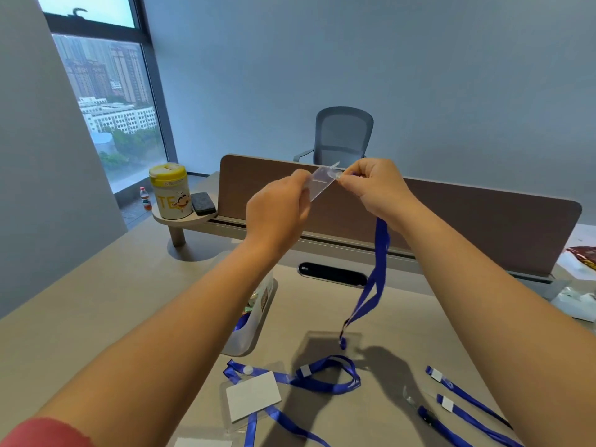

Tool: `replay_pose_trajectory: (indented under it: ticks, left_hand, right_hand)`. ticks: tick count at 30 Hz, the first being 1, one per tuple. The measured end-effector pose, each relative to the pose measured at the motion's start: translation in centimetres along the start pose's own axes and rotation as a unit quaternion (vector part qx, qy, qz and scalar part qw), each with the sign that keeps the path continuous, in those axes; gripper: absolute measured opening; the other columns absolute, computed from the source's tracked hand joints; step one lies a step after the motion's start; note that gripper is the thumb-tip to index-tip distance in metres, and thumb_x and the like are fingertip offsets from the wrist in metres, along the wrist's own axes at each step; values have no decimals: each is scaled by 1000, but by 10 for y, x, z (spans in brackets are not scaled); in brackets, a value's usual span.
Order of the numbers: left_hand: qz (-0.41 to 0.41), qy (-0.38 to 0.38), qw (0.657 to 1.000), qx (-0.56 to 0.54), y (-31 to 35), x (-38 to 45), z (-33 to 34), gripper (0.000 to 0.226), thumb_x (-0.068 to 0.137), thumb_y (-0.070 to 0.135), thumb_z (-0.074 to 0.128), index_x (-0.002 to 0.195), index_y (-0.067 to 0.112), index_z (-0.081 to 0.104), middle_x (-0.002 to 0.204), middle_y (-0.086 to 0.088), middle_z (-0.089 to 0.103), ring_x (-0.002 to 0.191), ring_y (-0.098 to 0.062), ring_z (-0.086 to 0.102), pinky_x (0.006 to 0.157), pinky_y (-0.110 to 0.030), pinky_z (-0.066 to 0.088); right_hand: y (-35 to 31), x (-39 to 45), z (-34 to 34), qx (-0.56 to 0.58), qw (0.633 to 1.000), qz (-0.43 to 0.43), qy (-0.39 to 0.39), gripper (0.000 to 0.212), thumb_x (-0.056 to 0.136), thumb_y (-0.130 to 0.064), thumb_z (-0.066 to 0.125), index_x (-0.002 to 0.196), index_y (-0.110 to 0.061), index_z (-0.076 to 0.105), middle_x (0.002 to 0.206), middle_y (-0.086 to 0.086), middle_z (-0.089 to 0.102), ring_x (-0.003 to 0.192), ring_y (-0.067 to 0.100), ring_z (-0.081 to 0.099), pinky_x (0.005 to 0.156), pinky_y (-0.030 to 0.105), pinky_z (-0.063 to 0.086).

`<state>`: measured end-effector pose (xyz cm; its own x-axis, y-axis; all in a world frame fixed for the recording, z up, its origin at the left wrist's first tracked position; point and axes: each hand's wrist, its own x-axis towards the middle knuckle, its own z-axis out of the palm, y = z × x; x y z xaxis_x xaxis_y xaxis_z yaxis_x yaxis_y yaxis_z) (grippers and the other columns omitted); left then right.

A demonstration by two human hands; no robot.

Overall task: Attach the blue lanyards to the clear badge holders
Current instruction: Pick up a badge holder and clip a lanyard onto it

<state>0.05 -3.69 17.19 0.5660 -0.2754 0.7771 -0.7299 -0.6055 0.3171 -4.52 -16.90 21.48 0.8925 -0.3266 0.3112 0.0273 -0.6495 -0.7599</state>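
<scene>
My left hand (277,209) pinches the lower edge of a clear badge holder (321,182), raised well above the desk. My right hand (375,187) grips the clip end of a blue lanyard (375,275) right at the holder's top edge; the clip itself is hidden by my fingers. The strap hangs down from that hand to the desk. On the desk lie another badge holder with a white card (253,395) on a blue lanyard (325,379), and more loose blue lanyards (464,398) at the right.
A clear plastic bin (254,321) stands under my left forearm. A brown divider panel (451,221) runs across the desk behind my hands, with a yellow-lidded canister (170,190) and dark eraser (203,203) on a small shelf at left. An office chair (342,133) stands beyond.
</scene>
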Motion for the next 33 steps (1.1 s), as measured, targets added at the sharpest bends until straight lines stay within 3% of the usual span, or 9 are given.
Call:
replay_pose_trajectory:
  ticks: [3, 6, 12, 15, 20, 25, 28, 31, 33]
  left_hand:
    - [107, 7, 989, 106, -4, -2, 0, 15, 81, 11, 51, 81, 6, 66, 54, -12, 67, 40, -24, 56, 45, -8, 15]
    - [124, -35, 985, 112, 0, -12, 2, 9, 78, 7, 57, 81, 5, 65, 53, -11, 65, 39, -22, 51, 51, -6, 11]
    - [-163, -166, 969, -85, 10, -32, 17, 18, 91, 15, 40, 100, 10, 54, 97, -8, 60, 74, -14, 46, 48, -15, 30]
    - [-68, -167, 983, 24, 11, -49, 22, 22, 91, 15, 40, 104, 7, 55, 87, -5, 57, 70, -18, 48, 47, -15, 27]
    - [109, -92, 981, 132, 6, -69, 35, 16, 78, 7, 50, 76, 4, 65, 52, -11, 63, 40, -21, 53, 43, -16, 27]
    - [-68, -209, 974, 60, 0, -96, 56, 24, 92, 16, 40, 109, 6, 54, 97, -17, 65, 83, -31, 58, 64, -33, 41]
    - [-105, -253, 960, 57, -3, -122, 74, 26, 93, 17, 39, 114, 9, 51, 106, -16, 65, 90, -31, 59, 66, -34, 41]
    - [-132, -306, 941, 57, -6, -144, 93, 25, 92, 19, 39, 113, 11, 52, 106, -16, 65, 90, -33, 60, 66, -35, 42]
    - [-149, -331, 930, 52, -8, -153, 102, 25, 92, 19, 39, 113, 10, 52, 106, -17, 65, 91, -35, 59, 69, -39, 45]
  right_hand:
    - [5, -4, 4, -114, 992, -58, 12, 22, 90, -21, 52, 90, -2, 62, 71, 6, 51, 59, 13, 43, 55, 23, 35]
    - [17, -11, 12, -208, 975, -81, 14, 24, 92, -20, 48, 102, -2, 61, 83, 7, 54, 72, 21, 50, 63, 29, 43]
    - [47, -28, 24, -261, 960, -100, -17, 19, 93, -17, 44, 96, -4, 57, 77, 9, 54, 70, 27, 52, 64, 36, 44]
    - [60, -30, 27, -154, 985, -27, -70, 14, 90, -15, 48, 85, -7, 58, 81, 8, 55, 73, 22, 48, 65, 33, 39]
    - [88, -40, 34, -64, 974, 98, -197, 13, 87, -7, 50, 79, -3, 60, 69, 10, 47, 64, 20, 40, 59, 31, 35]
    - [137, -54, 44, -62, 984, 120, -112, 19, 94, -23, 43, 88, -7, 52, 72, 2, 46, 70, 18, 42, 57, 26, 32]
    - [179, -73, 49, -54, 973, 188, -124, 28, 93, -24, 45, 114, -6, 49, 97, 2, 47, 88, 18, 44, 66, 25, 34]
    - [217, -94, 61, -57, 954, 242, -165, 36, 87, -27, 55, 115, -7, 46, 104, 9, 46, 90, 27, 49, 75, 32, 37]
    - [235, -105, 68, -84, 937, 273, -201, 58, 83, -35, 61, 130, -6, 41, 125, 13, 40, 106, 31, 50, 87, 35, 40]
